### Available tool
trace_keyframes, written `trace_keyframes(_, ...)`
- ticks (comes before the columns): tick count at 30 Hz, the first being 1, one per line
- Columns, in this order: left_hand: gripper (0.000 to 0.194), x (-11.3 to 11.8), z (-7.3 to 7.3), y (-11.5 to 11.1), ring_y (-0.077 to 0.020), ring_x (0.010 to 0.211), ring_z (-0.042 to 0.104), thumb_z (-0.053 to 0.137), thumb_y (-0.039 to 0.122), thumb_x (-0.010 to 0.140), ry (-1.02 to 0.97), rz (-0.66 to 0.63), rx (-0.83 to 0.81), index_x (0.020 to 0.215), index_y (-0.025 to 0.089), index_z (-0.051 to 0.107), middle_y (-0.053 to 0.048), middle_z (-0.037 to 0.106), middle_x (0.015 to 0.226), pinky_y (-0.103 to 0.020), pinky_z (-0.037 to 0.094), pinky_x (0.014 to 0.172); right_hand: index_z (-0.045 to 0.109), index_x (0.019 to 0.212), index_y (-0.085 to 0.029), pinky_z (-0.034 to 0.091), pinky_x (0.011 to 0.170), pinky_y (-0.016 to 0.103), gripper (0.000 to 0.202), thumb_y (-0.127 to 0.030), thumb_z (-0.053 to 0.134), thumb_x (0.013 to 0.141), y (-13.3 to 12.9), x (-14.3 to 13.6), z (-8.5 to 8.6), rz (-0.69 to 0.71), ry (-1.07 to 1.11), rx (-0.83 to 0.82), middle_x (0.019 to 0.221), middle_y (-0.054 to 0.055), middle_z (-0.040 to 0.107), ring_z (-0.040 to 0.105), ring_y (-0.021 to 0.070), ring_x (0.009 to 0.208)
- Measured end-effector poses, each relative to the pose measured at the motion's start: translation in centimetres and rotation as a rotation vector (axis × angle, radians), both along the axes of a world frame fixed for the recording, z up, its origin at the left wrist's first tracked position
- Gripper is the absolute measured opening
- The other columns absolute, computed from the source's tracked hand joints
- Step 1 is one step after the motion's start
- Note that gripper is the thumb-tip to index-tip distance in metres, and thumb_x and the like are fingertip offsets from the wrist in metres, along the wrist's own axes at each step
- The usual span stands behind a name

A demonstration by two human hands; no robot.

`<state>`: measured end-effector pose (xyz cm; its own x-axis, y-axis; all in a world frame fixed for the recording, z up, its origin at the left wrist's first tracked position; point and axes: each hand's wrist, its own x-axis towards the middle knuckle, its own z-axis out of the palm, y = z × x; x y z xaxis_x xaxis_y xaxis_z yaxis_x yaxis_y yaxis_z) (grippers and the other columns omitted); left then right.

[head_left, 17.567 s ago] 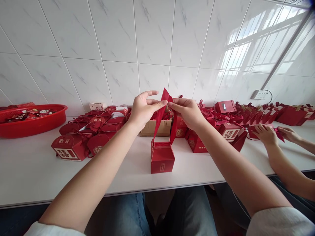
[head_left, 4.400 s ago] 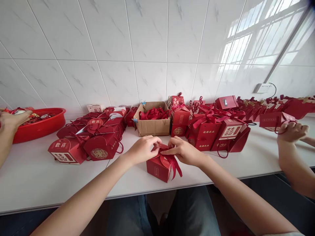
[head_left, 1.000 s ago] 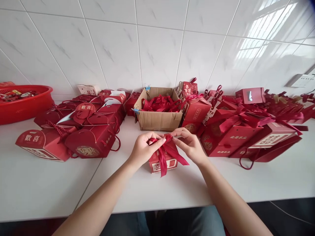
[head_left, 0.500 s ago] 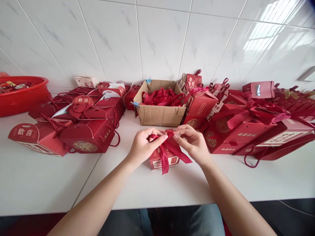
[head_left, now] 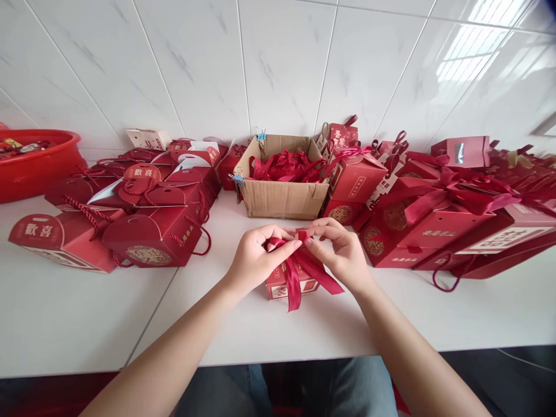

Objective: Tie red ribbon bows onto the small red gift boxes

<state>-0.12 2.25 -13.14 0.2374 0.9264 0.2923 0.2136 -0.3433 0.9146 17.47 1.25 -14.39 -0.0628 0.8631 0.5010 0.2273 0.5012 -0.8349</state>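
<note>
A small red gift box [head_left: 278, 284] with a pale printed panel stands on the white table in front of me. Over its top runs a dark red ribbon [head_left: 293, 289], with two loose tails hanging down the near side. My left hand [head_left: 256, 255] pinches the ribbon between thumb and fingers at the top of the box. From the other side my right hand [head_left: 336, 252] pinches the ribbon close to the left fingertips. Fingers partly hide the knot or loop between the hands, so its form is unclear.
Behind the hands stands a cardboard box [head_left: 286, 200] of red ribbons with binder clips on its edge. Red boxes with cord handles [head_left: 154, 234] crowd the left. Ribboned red boxes [head_left: 434, 231] are stacked at right. A red basin [head_left: 39, 168] sits far left.
Both hands still pinch the ribbon above the box, with the fingertips shifted slightly. The view has tilted a little, and the box and ribbon tails appear slightly further right.
</note>
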Motion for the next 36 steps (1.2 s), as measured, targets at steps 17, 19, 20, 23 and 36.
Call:
trace_keyframes(17, 0.043, 0.1, 0.1, 0.1, -0.0232, 0.088, 0.066, 0.067, 0.031, 0.076, -0.013, -0.036, -0.008, 0.054, 0.021, 0.033, -0.003, 0.063, 0.068, -0.030, 0.049, 0.072, 0.066, 0.076, -0.021, 0.050, 0.075, 0.034, 0.006, -0.016, 0.063, 0.079, -0.2, -0.2, -0.2, -0.163, -0.145, 0.283, 0.087, 0.005, 0.061, 0.060, 0.0184, 0.083)
trace_keyframes(19, 0.043, 0.1, 0.2, 0.0, -0.0236, 0.089, 0.066, 0.067, 0.031, 0.076, 0.005, -0.041, -0.009, 0.053, 0.021, 0.033, -0.003, 0.064, 0.067, -0.030, 0.049, 0.072, 0.065, 0.075, -0.021, 0.050, 0.073, 0.035, 0.007, -0.016, 0.062, 0.079, -0.2, -0.3, -0.1, -0.199, -0.163, 0.341, 0.086, 0.006, 0.061, 0.060, 0.0191, 0.082)
trace_keyframes(20, 0.043, 0.1, 0.2, 0.0, -0.0235, 0.088, 0.066, 0.067, 0.031, 0.076, 0.013, -0.043, -0.007, 0.053, 0.021, 0.033, -0.003, 0.064, 0.068, -0.030, 0.049, 0.072, 0.064, 0.075, -0.021, 0.050, 0.073, 0.035, 0.007, -0.016, 0.061, 0.079, -0.2, -0.3, -0.1, -0.211, -0.166, 0.358, 0.086, 0.006, 0.060, 0.060, 0.0194, 0.082)
trace_keyframes(23, 0.042, 0.1, 0.2, -0.1, -0.0226, 0.087, 0.066, 0.067, 0.031, 0.076, 0.021, -0.051, 0.007, 0.052, 0.020, 0.034, -0.003, 0.064, 0.069, -0.029, 0.050, 0.072, 0.063, 0.075, -0.021, 0.050, 0.073, 0.035, 0.007, -0.015, 0.060, 0.079, -0.1, -0.1, -0.1, -0.195, -0.178, 0.363, 0.085, 0.006, 0.061, 0.061, 0.0193, 0.081)
trace_keyframes(36, 0.038, 0.1, 0.5, -0.1, -0.0214, 0.084, 0.064, 0.068, 0.031, 0.075, 0.053, -0.069, -0.005, 0.053, 0.019, 0.039, 0.000, 0.056, 0.062, -0.027, 0.047, 0.065, 0.071, 0.092, -0.026, 0.054, 0.075, 0.036, 0.019, -0.015, 0.057, 0.084, 0.1, 0.9, 0.2, 0.021, -0.267, 0.364, 0.091, 0.004, 0.074, 0.067, 0.0193, 0.084)
